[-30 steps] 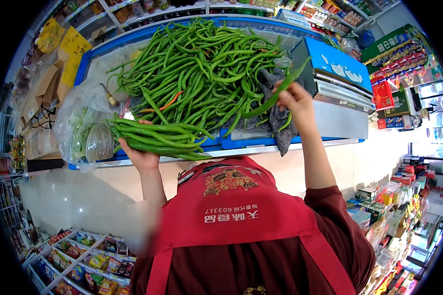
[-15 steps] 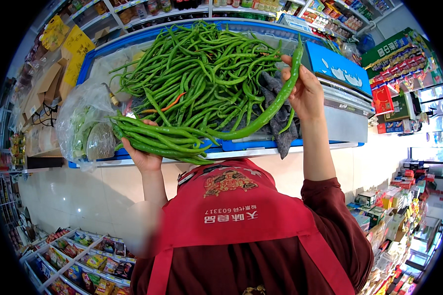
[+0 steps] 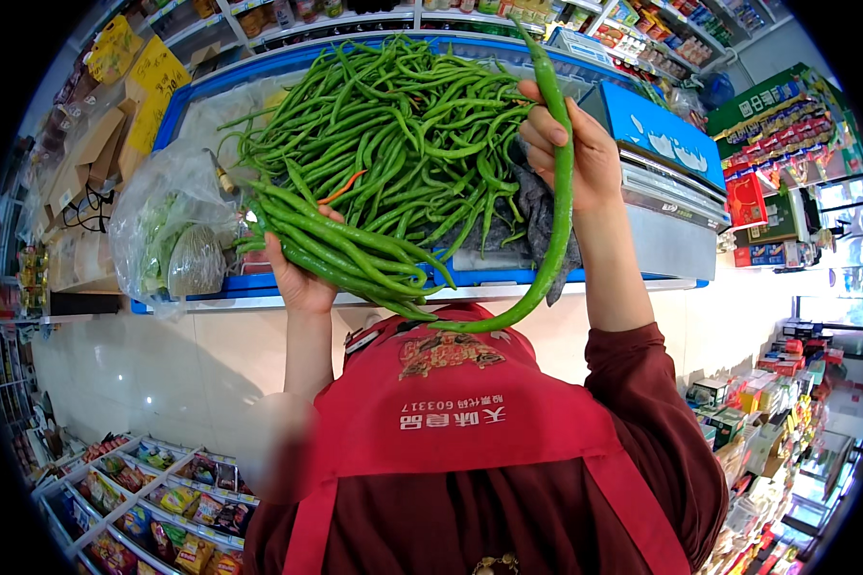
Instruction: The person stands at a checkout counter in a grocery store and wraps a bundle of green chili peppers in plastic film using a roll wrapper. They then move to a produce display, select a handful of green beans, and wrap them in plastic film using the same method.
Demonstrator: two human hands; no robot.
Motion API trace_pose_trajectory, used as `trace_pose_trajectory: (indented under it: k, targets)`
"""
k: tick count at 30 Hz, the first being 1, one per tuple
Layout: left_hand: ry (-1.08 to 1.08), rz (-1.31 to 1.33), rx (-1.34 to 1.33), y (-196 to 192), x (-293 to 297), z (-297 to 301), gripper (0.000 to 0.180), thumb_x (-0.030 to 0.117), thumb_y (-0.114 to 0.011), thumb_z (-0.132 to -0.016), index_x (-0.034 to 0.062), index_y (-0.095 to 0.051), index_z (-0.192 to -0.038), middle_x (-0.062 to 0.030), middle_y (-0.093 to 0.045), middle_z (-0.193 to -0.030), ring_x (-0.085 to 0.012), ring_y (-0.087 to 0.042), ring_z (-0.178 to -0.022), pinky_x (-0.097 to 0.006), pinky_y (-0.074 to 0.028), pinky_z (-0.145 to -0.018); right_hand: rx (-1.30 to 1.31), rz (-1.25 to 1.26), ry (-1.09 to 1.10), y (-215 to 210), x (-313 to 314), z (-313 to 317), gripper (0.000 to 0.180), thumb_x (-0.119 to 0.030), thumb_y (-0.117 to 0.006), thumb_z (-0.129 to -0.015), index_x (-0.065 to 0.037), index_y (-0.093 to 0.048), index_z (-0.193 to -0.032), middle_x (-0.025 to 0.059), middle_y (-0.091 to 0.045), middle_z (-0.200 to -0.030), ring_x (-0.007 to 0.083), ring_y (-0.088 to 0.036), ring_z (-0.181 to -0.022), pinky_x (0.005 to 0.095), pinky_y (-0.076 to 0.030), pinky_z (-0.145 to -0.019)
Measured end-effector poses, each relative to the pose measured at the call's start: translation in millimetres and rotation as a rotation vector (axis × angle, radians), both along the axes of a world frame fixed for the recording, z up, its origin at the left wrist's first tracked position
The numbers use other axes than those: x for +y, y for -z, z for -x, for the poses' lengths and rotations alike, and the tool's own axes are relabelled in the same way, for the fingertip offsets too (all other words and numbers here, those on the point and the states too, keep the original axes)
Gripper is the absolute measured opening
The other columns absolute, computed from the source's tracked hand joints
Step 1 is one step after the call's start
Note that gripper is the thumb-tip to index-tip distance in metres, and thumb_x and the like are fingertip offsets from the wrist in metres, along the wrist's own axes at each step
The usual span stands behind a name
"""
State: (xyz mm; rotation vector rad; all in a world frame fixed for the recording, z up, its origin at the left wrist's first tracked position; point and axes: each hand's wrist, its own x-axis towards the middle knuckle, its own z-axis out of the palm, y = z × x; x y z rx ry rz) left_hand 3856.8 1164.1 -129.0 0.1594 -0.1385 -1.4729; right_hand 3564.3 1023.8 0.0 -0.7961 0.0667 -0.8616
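Observation:
My left hand (image 3: pixel 302 278) is closed around a bundle of long green chili peppers (image 3: pixel 340 247), held in front of the heap. In my right hand (image 3: pixel 585 153) is one long, curved green chili pepper (image 3: pixel 560 206), gripped near its stem end. Its tip curls down and left, over the red apron (image 3: pixel 489 407) I wear. Behind both hands lies a large heap of green chili peppers (image 3: pixel 384 125), with an orange-red one (image 3: pixel 343 188) among them. A dark grey cloth (image 3: pixel 532 206) lies at the heap's right side, partly hidden by the held pepper.
The heap rests on a blue-framed chest freezer (image 3: pixel 177 120). Left of it sits a clear plastic bag (image 3: pixel 149 216) with leafy greens and a wrapped bundle. Cardboard boxes (image 3: pixel 96 163) stand further left. Snack shelves (image 3: pixel 163 498) are at the lower left, stacked boxes (image 3: pixel 738 412) at the right.
My right hand has moved slightly back and left, and the long pepper has swung upright with its tip now over the apron. My left hand has shifted right with the bundle.

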Motion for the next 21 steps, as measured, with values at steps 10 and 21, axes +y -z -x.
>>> trace_pose_trajectory:
  k: [10,21]
  targets:
    - [0.087,-0.014,-0.042,3,-7,14,0.069,0.05,-0.064,-0.075,0.0001,-0.047,-0.12,-0.0156,-0.054,-0.114,-0.0308,-0.049,-0.107,-0.044,-0.038,-0.097,0.573,0.159,0.11,-5,-9,-16,0.039,-0.023,-0.038,-0.095,0.008,-0.051,-0.114,0.0,-0.055,-0.067,0.0033,-0.041,-0.048,0.016,-0.031,-0.042]
    - [0.2,0.197,-0.112,-22,-33,49,0.078,0.06,-0.06,-0.074,0.0027,-0.041,-0.123,-0.0114,-0.053,-0.111,-0.0257,-0.051,-0.104,-0.058,-0.033,-0.096,1.062,0.391,-0.172,46,5,-88,0.025,-0.025,-0.049,-0.09,-0.004,-0.051,-0.102,0.002,-0.059,-0.068,0.0092,-0.049,-0.052,0.0246,-0.035,-0.043]
